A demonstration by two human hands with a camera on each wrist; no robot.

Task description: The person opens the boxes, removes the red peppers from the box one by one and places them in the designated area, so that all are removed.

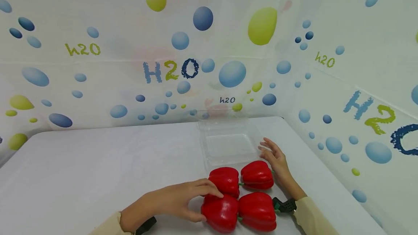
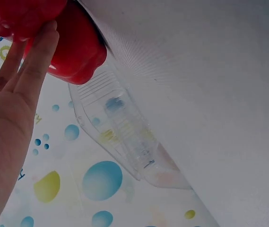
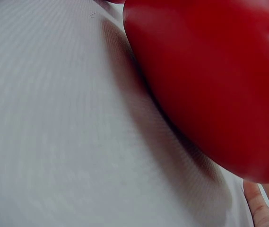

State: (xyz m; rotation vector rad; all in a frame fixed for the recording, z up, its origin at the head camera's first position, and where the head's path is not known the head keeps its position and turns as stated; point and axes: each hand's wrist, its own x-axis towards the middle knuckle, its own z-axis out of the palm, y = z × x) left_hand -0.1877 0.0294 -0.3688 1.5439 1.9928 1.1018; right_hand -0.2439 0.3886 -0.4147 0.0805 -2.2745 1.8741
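Observation:
Four-lobed red bell peppers sit in two rows of two. My left hand (image 1: 176, 198) reaches over the near left bell pepper (image 1: 220, 213), fingertips at its upper side and thumb tip at its left edge. In the left wrist view, its extended fingers (image 2: 32, 71) lie along a bell pepper (image 2: 23, 16). Beyond it is the far left bell pepper (image 1: 224, 180). My right hand (image 1: 275, 160), fingers spread, is beside the clear plastic container (image 1: 207, 155) and the far right bell pepper (image 1: 257, 175). The near right bell pepper (image 1: 258, 211) lies by the right wrist.
The container stands behind the peppers on a white table (image 1: 98, 169), its clear lid (image 1: 225, 119) raised at the back. A wall covering (image 1: 124, 82) with blue and green drops rises behind and along the right. Dark straps (image 1: 284, 205) circle the wrists.

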